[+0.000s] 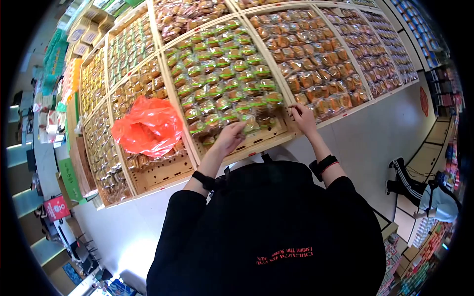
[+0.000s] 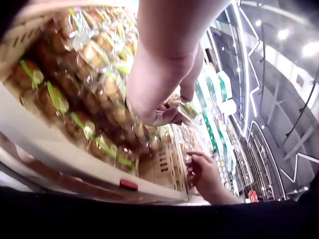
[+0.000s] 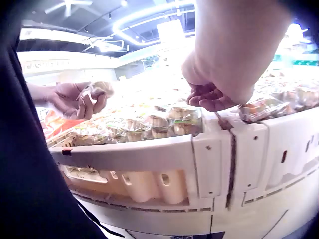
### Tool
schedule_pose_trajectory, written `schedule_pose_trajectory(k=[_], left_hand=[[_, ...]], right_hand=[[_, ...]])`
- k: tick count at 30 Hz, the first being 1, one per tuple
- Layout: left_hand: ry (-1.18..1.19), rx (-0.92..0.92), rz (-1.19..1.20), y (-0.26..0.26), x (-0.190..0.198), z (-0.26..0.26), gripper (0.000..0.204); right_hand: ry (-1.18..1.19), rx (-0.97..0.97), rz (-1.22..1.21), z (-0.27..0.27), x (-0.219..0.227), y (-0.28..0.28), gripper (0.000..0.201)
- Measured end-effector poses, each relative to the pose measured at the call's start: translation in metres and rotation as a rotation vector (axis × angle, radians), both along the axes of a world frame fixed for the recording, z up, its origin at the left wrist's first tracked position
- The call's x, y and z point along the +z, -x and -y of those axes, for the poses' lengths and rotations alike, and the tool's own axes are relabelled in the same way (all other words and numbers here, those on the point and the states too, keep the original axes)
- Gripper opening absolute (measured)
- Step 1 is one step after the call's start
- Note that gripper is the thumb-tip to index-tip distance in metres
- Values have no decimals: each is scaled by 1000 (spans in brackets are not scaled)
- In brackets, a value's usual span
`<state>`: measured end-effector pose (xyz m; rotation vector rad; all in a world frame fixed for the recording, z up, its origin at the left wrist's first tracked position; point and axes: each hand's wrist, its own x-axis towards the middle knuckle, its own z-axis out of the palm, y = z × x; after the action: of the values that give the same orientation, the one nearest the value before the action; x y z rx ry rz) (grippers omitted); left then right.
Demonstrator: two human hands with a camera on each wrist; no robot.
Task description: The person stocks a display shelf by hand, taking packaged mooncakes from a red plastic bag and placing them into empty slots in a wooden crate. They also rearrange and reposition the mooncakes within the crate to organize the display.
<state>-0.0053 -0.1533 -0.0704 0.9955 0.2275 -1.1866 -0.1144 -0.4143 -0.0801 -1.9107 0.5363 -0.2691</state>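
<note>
My left hand (image 1: 230, 138) pinches a small pastry in a clear wrapper (image 1: 251, 124), raised over the front of the middle tray. In the left wrist view the wrapped pastry (image 2: 187, 110) pokes out past the fingertips, and the palm side is hidden. Rows of wrapped pastries with green bands (image 1: 222, 74) fill most of this tray behind the hand. My right hand (image 1: 303, 119) hovers by the wooden divider at the tray's right corner. Its fingers curl loosely with nothing in them, as the right wrist view shows of the same hand (image 3: 217, 94).
A crumpled red plastic bag (image 1: 148, 127) lies on the tray to the left. Further trays of wrapped pastries (image 1: 308, 54) stretch away to the right and back. Wooden rims (image 1: 261, 146) edge the trays. A person (image 1: 437, 202) is in the aisle at far right.
</note>
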Motion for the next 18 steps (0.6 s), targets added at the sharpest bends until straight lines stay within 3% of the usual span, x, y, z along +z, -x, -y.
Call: schedule_pose_trajectory(k=[2, 3, 6, 11, 14, 16, 18], left_hand=[[383, -138, -226, 3, -53, 20, 14], [118, -125, -168, 12, -51, 40, 14], [-37, 6, -329, 29, -48, 86, 18], [-99, 166, -422, 43, -88, 125, 15], [-62, 225, -380, 53, -102, 132, 15], [-104, 218, -349, 57, -90, 136, 15], [-279, 77, -245, 57, -73, 142, 18]], right_hand=[[46, 24, -91, 16, -3, 8, 15], [2, 55, -72, 20, -4, 11, 15], [-71, 120, -145, 25, -3, 11, 16], [-268, 238, -191, 35, -4, 7, 15], [-104, 337, -196, 36, 2, 7, 15], [-171, 337, -206, 37, 5, 8, 15], [-153, 370, -180, 39, 6, 7, 15]])
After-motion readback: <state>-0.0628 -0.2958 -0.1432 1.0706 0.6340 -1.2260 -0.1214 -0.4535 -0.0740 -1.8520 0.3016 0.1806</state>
